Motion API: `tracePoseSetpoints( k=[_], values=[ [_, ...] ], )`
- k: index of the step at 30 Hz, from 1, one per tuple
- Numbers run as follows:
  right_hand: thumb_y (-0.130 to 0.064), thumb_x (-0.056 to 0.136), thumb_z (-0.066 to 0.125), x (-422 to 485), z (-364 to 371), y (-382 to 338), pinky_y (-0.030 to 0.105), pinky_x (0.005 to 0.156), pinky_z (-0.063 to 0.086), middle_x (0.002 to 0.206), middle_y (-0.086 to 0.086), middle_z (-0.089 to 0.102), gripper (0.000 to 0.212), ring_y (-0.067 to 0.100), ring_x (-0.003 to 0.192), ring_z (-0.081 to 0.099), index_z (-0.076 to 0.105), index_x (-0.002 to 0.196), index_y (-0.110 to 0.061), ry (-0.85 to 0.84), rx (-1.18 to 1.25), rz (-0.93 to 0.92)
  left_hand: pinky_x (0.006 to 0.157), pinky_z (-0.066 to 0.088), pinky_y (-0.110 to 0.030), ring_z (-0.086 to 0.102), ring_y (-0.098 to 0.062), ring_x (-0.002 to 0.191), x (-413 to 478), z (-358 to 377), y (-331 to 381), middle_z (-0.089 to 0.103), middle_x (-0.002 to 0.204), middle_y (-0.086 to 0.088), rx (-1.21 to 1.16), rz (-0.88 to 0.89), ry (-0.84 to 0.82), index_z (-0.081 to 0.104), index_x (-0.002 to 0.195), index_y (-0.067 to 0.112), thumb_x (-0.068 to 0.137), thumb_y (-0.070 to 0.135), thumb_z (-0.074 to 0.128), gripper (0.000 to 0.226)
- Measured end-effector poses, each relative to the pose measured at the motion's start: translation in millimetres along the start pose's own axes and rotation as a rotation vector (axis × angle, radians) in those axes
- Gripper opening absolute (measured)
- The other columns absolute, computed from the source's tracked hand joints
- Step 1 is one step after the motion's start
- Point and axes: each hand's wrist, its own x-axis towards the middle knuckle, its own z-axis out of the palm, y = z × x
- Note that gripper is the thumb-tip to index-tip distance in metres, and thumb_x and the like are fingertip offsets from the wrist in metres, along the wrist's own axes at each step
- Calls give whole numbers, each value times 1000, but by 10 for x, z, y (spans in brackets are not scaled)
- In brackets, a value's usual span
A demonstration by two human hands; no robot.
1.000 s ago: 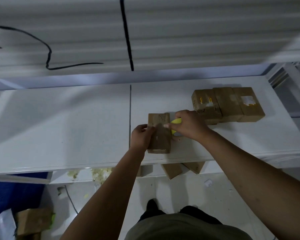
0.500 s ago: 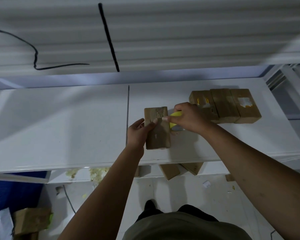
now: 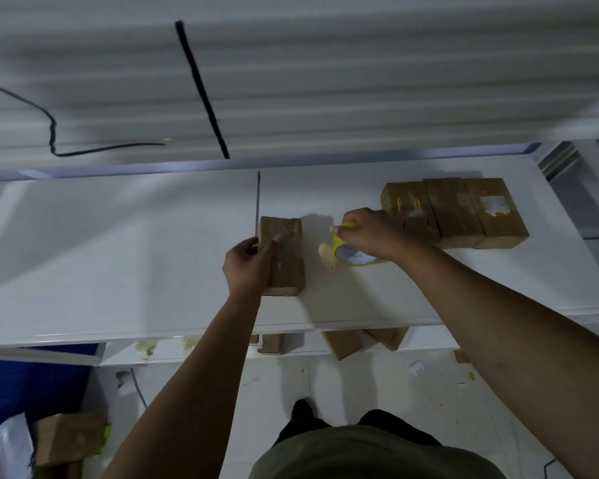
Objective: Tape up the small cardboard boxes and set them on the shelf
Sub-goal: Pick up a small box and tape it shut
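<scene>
- Left hand [image 3: 248, 267] curls round the left side of a box [image 3: 287, 261] lying on the white shelf [image 3: 118, 254].
- Right hand [image 3: 370, 233] grips a yellow tape roll [image 3: 355, 256] just right of it.
- Three boxes [image 3: 453, 212] sit in a touching row behind the right hand.
- More boxes [image 3: 341, 344] poke out below the shelf.
- Print on the held box and a white label [image 3: 493, 203] are too blurred to read.

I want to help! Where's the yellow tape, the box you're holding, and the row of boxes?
yellow tape [image 3: 338, 244]: head view, its yellow outer side.
held box [image 3: 289, 261]: head view, its top face.
row of boxes [image 3: 453, 209]: head view, the middle box's top.
</scene>
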Motion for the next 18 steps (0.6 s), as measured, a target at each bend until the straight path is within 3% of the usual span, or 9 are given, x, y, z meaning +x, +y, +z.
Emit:
tracePoseSetpoints(
  k=[2,4,5,6,8,10,13,16,18],
  values=[
    [-58,90,52,52,18,-55,31,62,36,78,-8,58,38,14,74,54,59,74,-24,5,-31,2,86,66,-40,77,-16,93,-18,22,40,79,96,11,100,52,19,78,107,31,89,64,75,37],
    [-57,90,53,70,13,-85,30,61,37,80,-7,60,39,11,74,53,61,76,-22,-5,-23,8,106,55,-46,64,-29,126,-50,10,62,73,128,-2,440,98,84,72,131,22,96,66,64,57],
    [-57,91,54,70,11,-89,29,61,37,81,-5,62,40,10,74,54,63,78,-20,-11,3,16,112,48,-46,55,-32,135,-87,-3,44,63,142,-9,599,157,174,64,141,17,99,62,63,61],
    [-57,92,55,68,13,-87,28,61,38,81,-2,63,42,11,75,55,64,80,-17,-13,30,23,111,45,-44,52,-31,135,-171,0,46,58,145,-10,613,259,262,61,143,17,102,52,64,55],
    [-55,94,58,61,11,-76,28,61,38,80,1,64,45,18,76,58,66,82,-13,-12,53,15,91,56,-38,65,-21,111,-509,135,57,67,126,-3,324,433,217,68,127,23,103,29,68,25],
    [-54,96,59,45,7,-78,32,63,36,81,3,62,47,22,80,58,63,84,-9,-15,68,9,64,56,-33,71,-8,75,-902,403,-19,76,100,5,18,261,-62,69,116,32,103,20,67,18],
    [-50,98,60,30,-26,-92,34,65,35,83,13,61,51,28,81,58,63,87,0,-8,111,3,47,50,-25,64,-12,46,-1166,756,-97,80,79,-3,-291,-271,-209,52,150,25,106,16,64,47],
    [-49,96,62,9,-85,-115,34,63,32,75,11,54,53,22,71,52,63,88,4,4,154,-8,43,49,-25,59,-13,40,-1098,939,-114,77,77,-7,-305,-320,-180,19,169,29,108,12,57,74],
    [-48,96,64,2,-119,-129,34,63,33,73,6,51,52,19,69,50,63,86,3,-5,181,-19,40,48,-24,58,-11,38,-1022,1039,-111,75,76,-7,-289,-268,-109,13,170,34,109,13,52,75]
  ],
)
